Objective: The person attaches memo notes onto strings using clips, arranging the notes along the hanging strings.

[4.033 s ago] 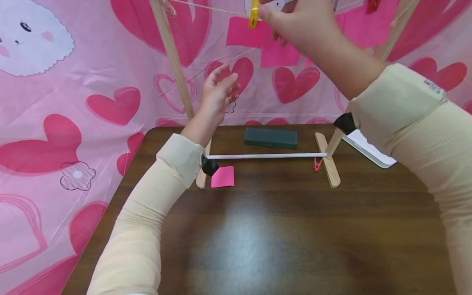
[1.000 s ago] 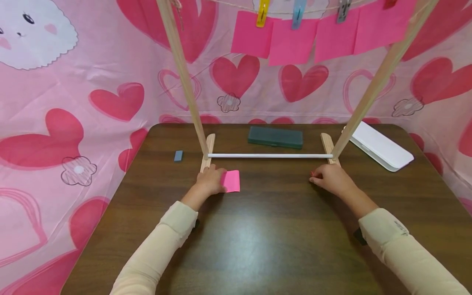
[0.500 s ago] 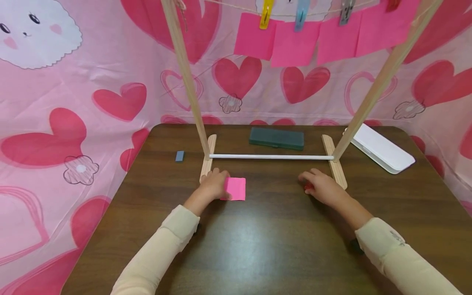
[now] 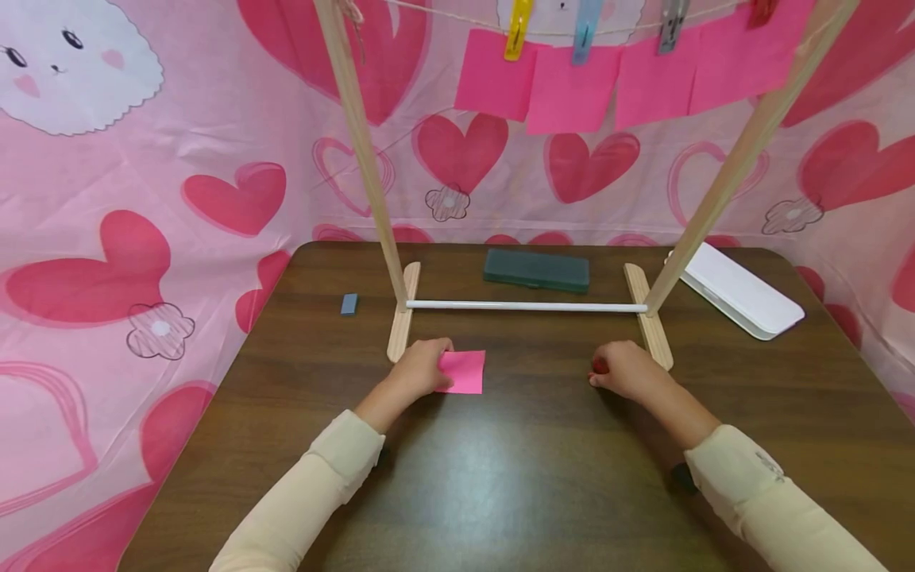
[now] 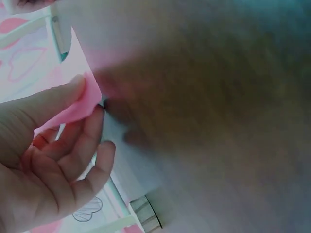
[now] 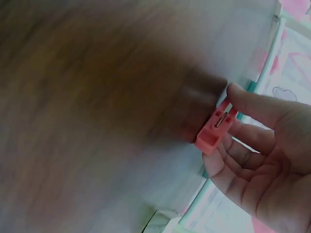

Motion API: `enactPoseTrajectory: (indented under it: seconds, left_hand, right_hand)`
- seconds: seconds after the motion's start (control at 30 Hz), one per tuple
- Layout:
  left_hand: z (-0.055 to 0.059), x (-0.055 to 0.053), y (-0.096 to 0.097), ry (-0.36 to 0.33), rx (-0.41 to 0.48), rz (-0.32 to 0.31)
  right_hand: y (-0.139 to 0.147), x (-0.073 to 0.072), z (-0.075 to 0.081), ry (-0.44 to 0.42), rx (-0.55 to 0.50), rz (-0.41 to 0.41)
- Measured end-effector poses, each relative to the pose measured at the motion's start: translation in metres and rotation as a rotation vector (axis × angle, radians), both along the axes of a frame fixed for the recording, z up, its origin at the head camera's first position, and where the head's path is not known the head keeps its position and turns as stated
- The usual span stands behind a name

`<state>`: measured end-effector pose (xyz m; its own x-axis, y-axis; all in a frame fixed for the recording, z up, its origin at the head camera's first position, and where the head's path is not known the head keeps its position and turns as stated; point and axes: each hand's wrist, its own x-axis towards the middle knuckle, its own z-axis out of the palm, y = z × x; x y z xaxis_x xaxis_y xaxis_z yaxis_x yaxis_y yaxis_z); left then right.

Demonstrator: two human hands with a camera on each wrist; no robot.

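My left hand (image 4: pixel 420 369) pinches a pink paper square (image 4: pixel 465 372) by its left side, thumb on top and fingers beneath, as the left wrist view shows with the paper (image 5: pixel 87 99) bent slightly. Opposite it, my right hand (image 4: pixel 629 372) holds a red clothespin (image 6: pixel 214 130) between thumb and fingers, low over the table. In the head view most of that clothespin is hidden by the hand. Above, several pink squares (image 4: pixel 574 87) hang from a string, held by a yellow clothespin (image 4: pixel 518 30), a blue one (image 4: pixel 585 32), a grey one (image 4: pixel 673 26) and a red one (image 4: pixel 762 11).
A wooden frame with two slanted posts (image 4: pixel 364 151) and a white crossbar (image 4: pixel 525 306) stands on the brown table (image 4: pixel 472 492). Behind the bar lies a dark green case (image 4: pixel 536 270). A white case (image 4: pixel 743 290) is at the right, a small blue-grey block (image 4: pixel 349 304) at the left.
Both hands have come down from the string, where the right was at the yellow clothespin. The left has picked up the paper and shifted it rightward; the right has taken the red clothespin.
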<state>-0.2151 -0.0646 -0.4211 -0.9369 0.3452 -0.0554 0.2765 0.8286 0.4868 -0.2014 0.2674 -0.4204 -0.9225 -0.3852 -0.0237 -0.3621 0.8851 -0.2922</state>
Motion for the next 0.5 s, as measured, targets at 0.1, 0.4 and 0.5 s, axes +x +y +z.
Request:
enactPoseTrajectory:
  seconds: [0.1,0.4,0.5]
  left_hand:
    - [0.001,0.000,0.001,0.010,0.085,0.007]
    - [0.016,0.007,0.009,-0.014,0.359,0.014]
    - [0.019,0.009,0.012,-0.037,0.472,0.017]
  right_hand:
    - [-0.001,0.003,0.003,-0.010,-0.043,0.052]
    - [-0.006,0.010,0.014,-0.079,-0.120,0.252]
    - [-0.009,0.010,0.014,-0.021,-0.143,0.313]
